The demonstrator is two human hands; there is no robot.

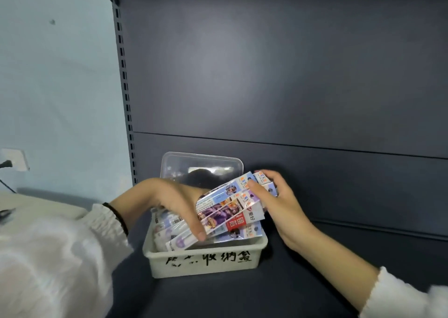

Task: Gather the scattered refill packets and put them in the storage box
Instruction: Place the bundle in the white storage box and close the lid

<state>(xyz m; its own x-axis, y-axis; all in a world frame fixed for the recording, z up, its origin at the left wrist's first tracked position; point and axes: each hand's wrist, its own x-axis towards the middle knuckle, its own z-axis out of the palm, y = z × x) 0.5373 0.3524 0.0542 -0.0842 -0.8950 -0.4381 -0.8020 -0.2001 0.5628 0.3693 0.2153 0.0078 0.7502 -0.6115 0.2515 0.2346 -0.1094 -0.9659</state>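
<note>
The storage box [206, 262] is white and sits on a dark shelf [303, 269]. Its front wall carries one line of five black handwritten characters: the first two are smeared and cannot be read, and the last three look like 收纳盒. One fanned bundle of refill packets [230, 208] is held just above the box's open top, tilted from 7 o'clock up to 1 o'clock. About six long, narrow packets overlap in it (the overlap prevents an exact count). One packet has a red label with white characters too blurred to read, and beside it is a white strip that seems to read 爱好. Another packet has a purple picture, and several carry small orange marks with print too fine to make out. The left hand [179, 203] grips the bundle's lower end, with the thumb on the front and the fingers behind. The right hand [274, 196] pinches the upper end, its thumb pressed on the top packet. More packets [167, 220] lie inside the box at its 9 o'clock side; their number is unclear and their barcode strips are unreadable. One clear lid [201, 165] stands on edge at the box's 12 o'clock, leaning on the shelf's dark back panel [266, 75]. Both arms wear white sleeves, and one black band [116, 214] circles the left wrist. One wall socket [14, 158] sits at 9 o'clock in the view.
</note>
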